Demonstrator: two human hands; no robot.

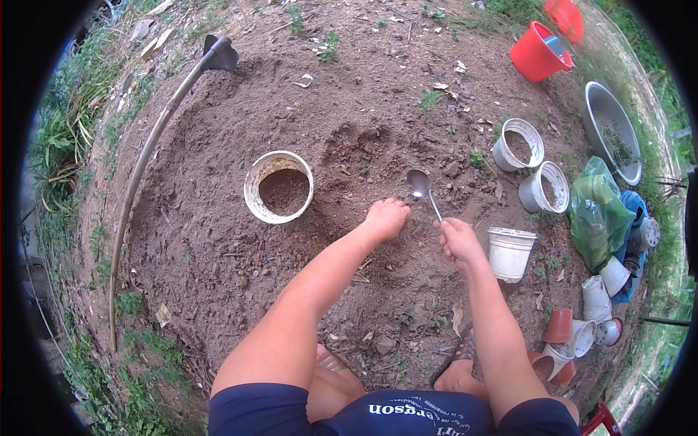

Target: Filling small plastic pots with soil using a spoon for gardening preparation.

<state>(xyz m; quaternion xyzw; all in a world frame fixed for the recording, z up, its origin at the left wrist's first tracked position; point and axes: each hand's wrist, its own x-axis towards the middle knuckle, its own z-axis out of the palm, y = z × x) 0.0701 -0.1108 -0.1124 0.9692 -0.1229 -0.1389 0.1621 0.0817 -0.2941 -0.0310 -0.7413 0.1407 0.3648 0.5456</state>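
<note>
My right hand (459,242) grips the handle of a metal spoon (419,182). The bowl of the spoon points away from me over loose brown soil (376,188). Just left of it, my left hand (388,218) is low over the ground with its fingers curled down. Its palm side is hidden, so whether it holds anything is not visible. Beyond the hands, the soil has a shallow dug hollow (357,144). To the left, a round white plastic pot (249,188) stands upright, partly filled with dark soil.
A long-handled hoe (143,158) lies at the left. On my right are a white pot (511,256), two soil-holding pots (504,155) (530,192), a green plastic bag (595,218), a metal basin (591,117), a red bucket (531,54) and several jumbled pots (596,300).
</note>
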